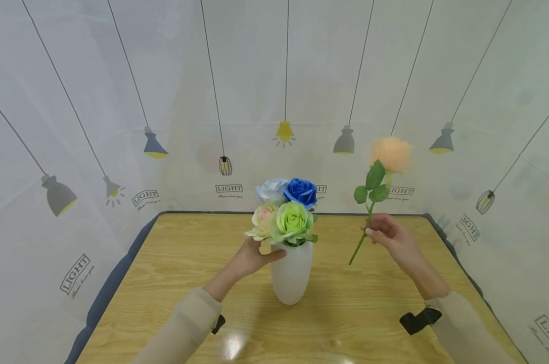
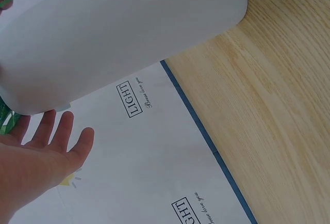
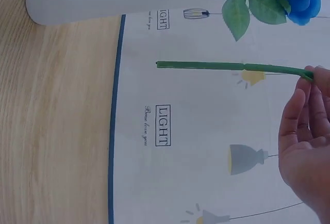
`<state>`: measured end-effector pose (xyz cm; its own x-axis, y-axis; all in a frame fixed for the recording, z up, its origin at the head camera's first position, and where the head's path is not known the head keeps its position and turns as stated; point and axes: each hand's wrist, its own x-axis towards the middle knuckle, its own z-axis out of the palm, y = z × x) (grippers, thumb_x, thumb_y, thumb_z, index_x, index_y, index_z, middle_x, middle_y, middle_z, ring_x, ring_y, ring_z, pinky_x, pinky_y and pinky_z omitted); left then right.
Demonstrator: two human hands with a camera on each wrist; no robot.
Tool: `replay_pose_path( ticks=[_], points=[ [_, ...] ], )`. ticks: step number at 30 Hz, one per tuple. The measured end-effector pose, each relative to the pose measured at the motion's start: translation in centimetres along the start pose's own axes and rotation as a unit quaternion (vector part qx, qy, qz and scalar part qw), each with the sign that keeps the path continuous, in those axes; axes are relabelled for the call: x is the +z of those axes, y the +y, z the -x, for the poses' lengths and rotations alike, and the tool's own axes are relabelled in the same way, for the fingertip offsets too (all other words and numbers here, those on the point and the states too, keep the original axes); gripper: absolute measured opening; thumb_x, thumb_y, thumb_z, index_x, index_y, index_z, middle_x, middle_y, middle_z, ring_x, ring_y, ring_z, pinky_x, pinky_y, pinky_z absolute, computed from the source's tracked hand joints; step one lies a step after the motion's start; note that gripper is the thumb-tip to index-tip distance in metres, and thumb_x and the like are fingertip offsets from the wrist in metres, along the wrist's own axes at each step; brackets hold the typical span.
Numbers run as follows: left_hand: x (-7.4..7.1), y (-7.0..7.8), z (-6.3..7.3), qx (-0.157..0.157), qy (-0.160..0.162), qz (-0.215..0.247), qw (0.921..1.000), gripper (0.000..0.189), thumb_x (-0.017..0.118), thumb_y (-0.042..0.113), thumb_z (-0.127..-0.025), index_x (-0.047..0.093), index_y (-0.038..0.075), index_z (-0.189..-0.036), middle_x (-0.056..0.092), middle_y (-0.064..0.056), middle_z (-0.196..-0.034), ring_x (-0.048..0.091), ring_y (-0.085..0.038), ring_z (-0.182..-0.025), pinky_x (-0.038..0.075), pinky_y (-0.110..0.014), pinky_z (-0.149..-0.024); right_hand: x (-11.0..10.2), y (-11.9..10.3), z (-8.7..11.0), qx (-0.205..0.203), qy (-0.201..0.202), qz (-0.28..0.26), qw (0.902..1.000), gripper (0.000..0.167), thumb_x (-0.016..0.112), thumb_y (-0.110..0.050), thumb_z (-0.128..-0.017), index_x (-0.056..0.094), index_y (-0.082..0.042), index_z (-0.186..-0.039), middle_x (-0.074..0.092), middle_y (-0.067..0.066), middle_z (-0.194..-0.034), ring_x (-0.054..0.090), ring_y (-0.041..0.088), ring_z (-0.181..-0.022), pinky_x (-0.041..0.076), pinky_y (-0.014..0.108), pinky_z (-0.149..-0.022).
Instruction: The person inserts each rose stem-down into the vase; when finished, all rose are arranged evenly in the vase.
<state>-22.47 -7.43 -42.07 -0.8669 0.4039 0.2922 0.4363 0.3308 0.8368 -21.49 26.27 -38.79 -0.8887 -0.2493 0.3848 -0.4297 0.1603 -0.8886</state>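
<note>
A white vase point(image 1: 291, 275) stands upright on the wooden table, holding a pale blue rose point(image 1: 272, 190), a deep blue rose point(image 1: 301, 193), a cream-pink rose point(image 1: 263, 221) and a green rose point(image 1: 293, 222). My left hand point(image 1: 255, 257) holds the vase near its rim, thumb across the front; in the left wrist view its fingers point(image 2: 62, 131) reach the rim from the far side. To the right of the vase, my right hand point(image 1: 393, 240) pinches the stem point(image 3: 206, 66) of a peach rose point(image 1: 392, 154). That rose is raised, bloom up, its stem's lower end hanging free.
The wooden table point(image 1: 179, 283) has a dark blue edge at the back and sides. White sheeting point(image 1: 247, 76) printed with lamps hangs behind it and on both sides. A black band point(image 1: 420, 320) sits at the right sleeve's cuff.
</note>
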Motion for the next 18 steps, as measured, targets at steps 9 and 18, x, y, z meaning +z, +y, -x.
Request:
replay_pose_path(
  ticks=[9, 18],
  points=[
    [0.1, 0.0, 0.0, -0.001, 0.000, -0.009, 1.0000, 0.075, 0.069, 0.030, -0.077, 0.025, 0.022, -0.138, 0.032, -0.001, -0.136, 0.028, -0.018, -0.124, 0.025, -0.043, -0.098, 0.7, -2.4, -1.5, -0.072, -0.015, -0.016, 0.9972, 0.016, 0.050, 0.001, -0.088, 0.052, -0.003, -0.103, 0.060, 0.007, -0.091, 0.055, 0.014, -0.080, 0.046, 0.023, -0.061],
    [0.0, 0.4, 0.1, 0.014, -0.001, -0.004, 0.9999, 0.074, 0.069, 0.025, -0.078, 0.025, 0.020, -0.138, 0.032, -0.002, -0.136, 0.028, -0.018, -0.124, 0.024, -0.044, -0.099, 1.4, -4.7, -3.1, -0.069, -0.014, 0.000, 0.9976, 0.013, 0.053, -0.006, -0.089, 0.053, -0.007, -0.102, 0.060, 0.011, -0.093, 0.056, 0.017, -0.083, 0.047, 0.023, -0.063]
  ],
)
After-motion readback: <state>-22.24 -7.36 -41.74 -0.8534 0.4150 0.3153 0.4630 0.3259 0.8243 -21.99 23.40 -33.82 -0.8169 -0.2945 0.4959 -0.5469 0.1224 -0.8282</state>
